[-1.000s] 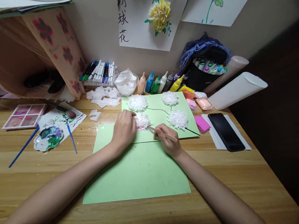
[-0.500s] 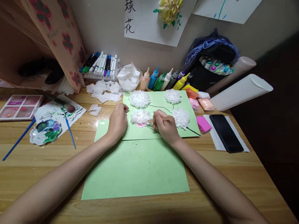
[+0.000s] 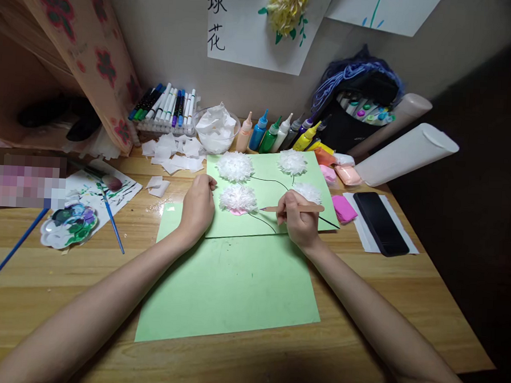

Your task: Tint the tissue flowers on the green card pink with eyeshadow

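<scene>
My right hand (image 3: 299, 216) is closed round a thin wooden stick (image 3: 293, 208) whose tip points left at a white tissue flower (image 3: 238, 198) with pink underneath. That flower sits on a small green sheet (image 3: 277, 184) with black stems and three more white flowers (image 3: 235, 165). My left hand (image 3: 198, 207) rests at the sheet's left edge beside the flower, fingers curled with the thumb against them; what they pinch, if anything, is hidden. A larger green sheet (image 3: 233, 287) lies under both wrists.
Tissue squares (image 3: 171, 155), a bowl of tissue (image 3: 216, 129), markers (image 3: 165, 109) and paint bottles (image 3: 275, 135) line the back. A palette (image 3: 67, 224) and blue brushes (image 3: 108, 215) lie left. Pink clay (image 3: 344, 209), a phone (image 3: 380, 222) and a white roll (image 3: 407, 154) sit right.
My left hand came off the flower and settled at the sheet's edge. My right hand turned the stick level, its tip now beside the flower. The view tilted down.
</scene>
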The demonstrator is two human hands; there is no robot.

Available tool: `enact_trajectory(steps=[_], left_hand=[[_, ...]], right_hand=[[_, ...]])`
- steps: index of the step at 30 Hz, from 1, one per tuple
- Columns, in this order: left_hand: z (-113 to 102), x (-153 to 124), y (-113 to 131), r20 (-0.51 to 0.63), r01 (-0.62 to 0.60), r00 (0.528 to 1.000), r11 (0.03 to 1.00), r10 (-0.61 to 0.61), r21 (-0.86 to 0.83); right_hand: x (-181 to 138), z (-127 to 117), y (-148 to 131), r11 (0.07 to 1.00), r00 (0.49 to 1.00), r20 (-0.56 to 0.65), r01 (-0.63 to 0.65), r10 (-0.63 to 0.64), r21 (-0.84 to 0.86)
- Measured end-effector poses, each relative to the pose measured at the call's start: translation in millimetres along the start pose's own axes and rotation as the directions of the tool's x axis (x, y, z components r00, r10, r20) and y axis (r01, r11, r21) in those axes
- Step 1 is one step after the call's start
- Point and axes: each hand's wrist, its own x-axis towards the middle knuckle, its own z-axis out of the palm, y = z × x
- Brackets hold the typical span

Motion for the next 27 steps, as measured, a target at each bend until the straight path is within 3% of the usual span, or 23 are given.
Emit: enact_trajectory(steps=[11,19,24,27], left_hand=[[-0.1,0.4,1.3,0.006,0.007,1.000,1.000,-0.007,-0.001],[0.3,0.1,0.5,0.003,-0.001,1.000,1.000,0.001,-0.019],[1.4,-0.5,-0.1,0.004,0.003,1.000,1.000,-0.003,-0.004],[2.1,-0.5,-0.1,0.001,-0.008,1.000,1.000,0.008,0.017]], right_hand=[[4.6,16.3,6.1,0.999,0.995,0.099,0.025,-0.028,0.025],[12.6,22.0,5.3,0.999,0.994,0.107,0.002,-0.007,0.049],[26.0,29.6,-3.7,1.000,0.997,0.077,0.001,0.001,-0.020],[32.3,30.8,-6.7,0.998,0.991,0.129,0.031,-0.023,-0.060]])
